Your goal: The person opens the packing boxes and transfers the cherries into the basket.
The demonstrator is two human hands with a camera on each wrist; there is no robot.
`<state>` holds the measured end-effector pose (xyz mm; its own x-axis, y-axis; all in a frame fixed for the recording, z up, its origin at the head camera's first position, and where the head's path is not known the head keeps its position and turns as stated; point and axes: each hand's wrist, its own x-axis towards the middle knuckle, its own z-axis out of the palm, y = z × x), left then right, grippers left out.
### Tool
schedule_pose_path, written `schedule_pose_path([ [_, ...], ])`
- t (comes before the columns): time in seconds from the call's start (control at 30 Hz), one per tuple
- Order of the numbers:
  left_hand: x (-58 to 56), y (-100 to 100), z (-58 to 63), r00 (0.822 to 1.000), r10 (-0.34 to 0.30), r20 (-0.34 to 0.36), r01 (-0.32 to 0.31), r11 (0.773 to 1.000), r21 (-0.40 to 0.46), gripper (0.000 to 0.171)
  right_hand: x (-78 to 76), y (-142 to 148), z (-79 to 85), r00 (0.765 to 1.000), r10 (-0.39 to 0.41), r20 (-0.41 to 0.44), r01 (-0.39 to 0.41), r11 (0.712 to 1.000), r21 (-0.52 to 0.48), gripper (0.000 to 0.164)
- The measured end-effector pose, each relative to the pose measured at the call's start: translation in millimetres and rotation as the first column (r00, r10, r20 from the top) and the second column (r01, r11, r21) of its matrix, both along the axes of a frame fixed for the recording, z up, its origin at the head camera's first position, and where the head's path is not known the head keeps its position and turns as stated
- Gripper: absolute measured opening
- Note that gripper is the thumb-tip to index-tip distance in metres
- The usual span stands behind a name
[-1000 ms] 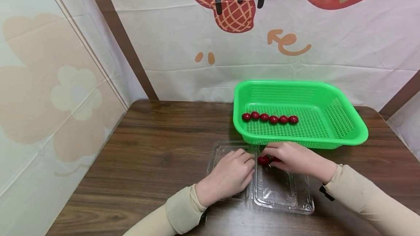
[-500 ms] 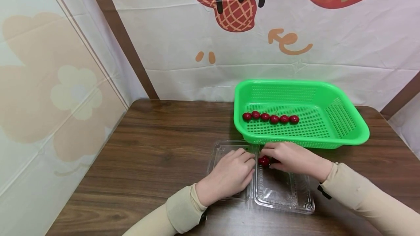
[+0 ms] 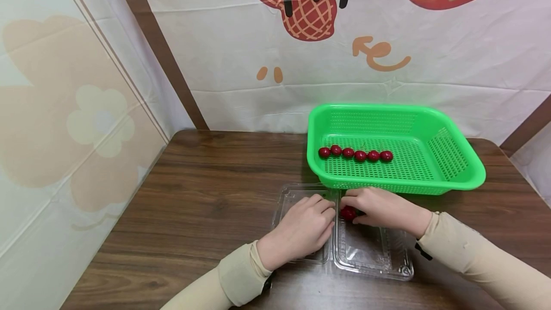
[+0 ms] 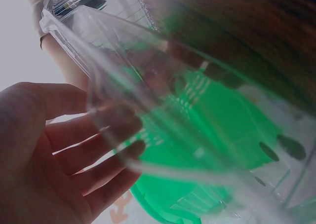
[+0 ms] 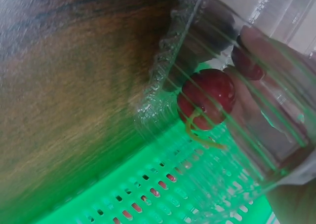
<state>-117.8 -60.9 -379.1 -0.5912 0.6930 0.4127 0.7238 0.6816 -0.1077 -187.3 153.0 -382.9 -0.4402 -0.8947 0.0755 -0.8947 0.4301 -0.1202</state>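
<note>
My left hand (image 3: 301,228) rests over the left half of a clear plastic clamshell box (image 3: 370,252), fingertips at the ridge between the halves. In the left wrist view, the fingers (image 4: 94,150) of this hand lie loosely extended against the clear wall. At the far end of the right half, my right hand (image 3: 374,204) holds a cherry (image 3: 347,213) between thumb and fingers. Through the plastic in the right wrist view, one cherry (image 5: 207,98) with a greenish stem shows beside the fingertips, and another dark red cherry (image 5: 248,63) is partly hidden among the fingers.
Right behind the box stands a green plastic basket (image 3: 467,176), its rim close above the box's far edge. Several cherries (image 3: 360,156) lie in a row on the basket floor. Brown wooden table (image 3: 206,204) extends to the left; a printed cloth (image 3: 224,51) hangs behind.
My right hand has shifted slightly left, closing around the cherries at the box's far end. The second red cherry seen at its fingers earlier is now covered. My left hand stays in place.
</note>
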Motion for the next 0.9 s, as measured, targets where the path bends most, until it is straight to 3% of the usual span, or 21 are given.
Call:
schedule_pose_path([
  [0.37,0.0,0.0,1.2,1.000,0.001,0.002,-0.001,1.000,0.003,0.017,0.6,0.0,-1.2,1.000,0.018,0.016,-0.018,0.999,-0.030,0.031],
  [0.9,0.4,-0.3,2.3,1.000,-0.001,-0.001,0.001,1.000,0.002,0.017,5.9,4.9,7.1,0.999,0.018,-0.030,-0.021,0.996,-0.086,0.034],
])
